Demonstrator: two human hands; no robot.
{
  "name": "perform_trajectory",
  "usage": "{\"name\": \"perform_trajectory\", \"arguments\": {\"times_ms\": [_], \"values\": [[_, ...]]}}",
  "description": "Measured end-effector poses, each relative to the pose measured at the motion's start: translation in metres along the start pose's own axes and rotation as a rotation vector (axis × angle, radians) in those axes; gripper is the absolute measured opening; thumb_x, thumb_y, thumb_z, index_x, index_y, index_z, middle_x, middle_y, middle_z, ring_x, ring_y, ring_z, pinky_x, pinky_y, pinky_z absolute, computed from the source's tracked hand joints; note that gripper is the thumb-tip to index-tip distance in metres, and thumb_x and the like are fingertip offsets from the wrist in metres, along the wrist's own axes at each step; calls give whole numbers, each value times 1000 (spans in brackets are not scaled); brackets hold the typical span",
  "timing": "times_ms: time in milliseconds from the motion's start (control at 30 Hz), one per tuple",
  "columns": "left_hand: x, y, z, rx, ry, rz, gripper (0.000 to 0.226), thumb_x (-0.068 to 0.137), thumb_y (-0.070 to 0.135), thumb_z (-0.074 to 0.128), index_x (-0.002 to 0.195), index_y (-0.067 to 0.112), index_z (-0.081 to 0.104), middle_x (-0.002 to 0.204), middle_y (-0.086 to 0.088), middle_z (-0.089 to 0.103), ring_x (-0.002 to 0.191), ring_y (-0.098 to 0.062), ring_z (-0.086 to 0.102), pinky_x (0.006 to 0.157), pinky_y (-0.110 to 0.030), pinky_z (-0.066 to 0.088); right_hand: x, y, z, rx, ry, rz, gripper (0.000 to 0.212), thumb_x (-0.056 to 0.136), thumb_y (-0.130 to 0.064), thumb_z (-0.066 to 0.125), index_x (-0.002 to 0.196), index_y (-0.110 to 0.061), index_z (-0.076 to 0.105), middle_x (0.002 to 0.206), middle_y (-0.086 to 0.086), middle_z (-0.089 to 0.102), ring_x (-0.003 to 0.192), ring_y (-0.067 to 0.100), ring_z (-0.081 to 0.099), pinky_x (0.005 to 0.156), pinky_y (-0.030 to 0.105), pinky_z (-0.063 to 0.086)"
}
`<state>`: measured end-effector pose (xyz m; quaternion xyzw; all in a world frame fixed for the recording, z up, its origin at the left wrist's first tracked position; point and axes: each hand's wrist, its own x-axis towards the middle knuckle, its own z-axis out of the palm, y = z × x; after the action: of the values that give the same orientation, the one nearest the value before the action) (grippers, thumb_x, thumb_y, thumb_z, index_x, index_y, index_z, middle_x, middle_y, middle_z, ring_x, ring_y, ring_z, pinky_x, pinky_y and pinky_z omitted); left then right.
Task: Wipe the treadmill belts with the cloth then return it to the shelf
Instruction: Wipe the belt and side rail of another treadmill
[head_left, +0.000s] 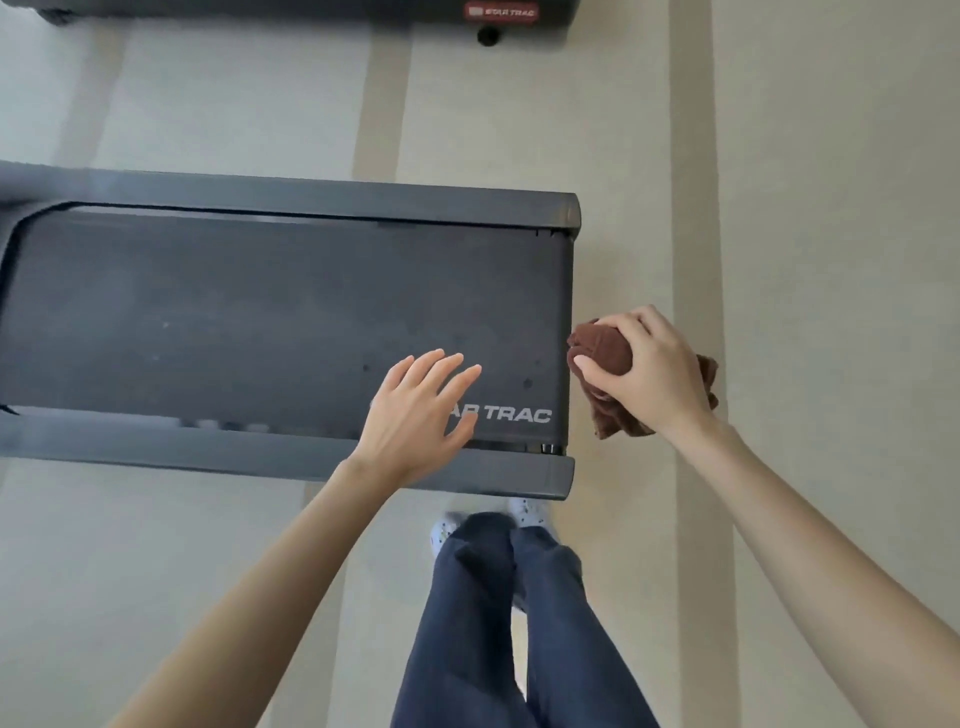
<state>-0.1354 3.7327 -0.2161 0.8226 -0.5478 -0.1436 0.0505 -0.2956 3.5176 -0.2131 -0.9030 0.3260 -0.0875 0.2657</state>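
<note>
Gripping the bunched brown cloth (608, 358) just right of the belt's (260, 322) end, the right hand (649, 369) has fingers curled round it, loose folds hanging below. The left hand (415, 410) hovers spread over the belt. Soft and light, the cloth should wipe best wadded in the palm and pressed flat.

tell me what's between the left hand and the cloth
Between left hand and cloth: only the end of the treadmill belt with STAR TRAC lettering, head view.
</note>
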Motion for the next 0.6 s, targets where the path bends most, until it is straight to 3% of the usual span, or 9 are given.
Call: {"name": "perform_trajectory", "arguments": {"times_ms": [267, 433, 600], "values": [[64, -48, 200, 23, -34, 52, 48, 88, 35, 56, 131, 16, 54, 137, -8, 52, 129, -29, 44, 108, -45, 31, 1, 108, 184, -31, -28, 58, 36, 77, -39, 73, 103, -16, 65, 95, 3, 56, 89, 28, 57, 80, 41, 48], [116, -90, 346, 60, -30, 82, 51, 87, 37, 57, 133, 14, 53, 139, -9, 50, 131, -29, 43, 109, -46, 31, 9, 196, 323, -80, 24, 50, 37, 77, -42, 72, 102, -17, 64, 94, 1, 54, 84, 26, 57, 77, 36, 47], [161, -130, 468, 137, -27, 92, 61, 93, 47, 40, 146, 19, 32, 155, -4, 26, 143, -23, 20, 117, -42, 14, 22, 268, 446, -155, 95, 13, 40, 77, -44, 72, 103, -15, 64, 96, 6, 56, 86, 26, 57, 74, 39, 50]]}}
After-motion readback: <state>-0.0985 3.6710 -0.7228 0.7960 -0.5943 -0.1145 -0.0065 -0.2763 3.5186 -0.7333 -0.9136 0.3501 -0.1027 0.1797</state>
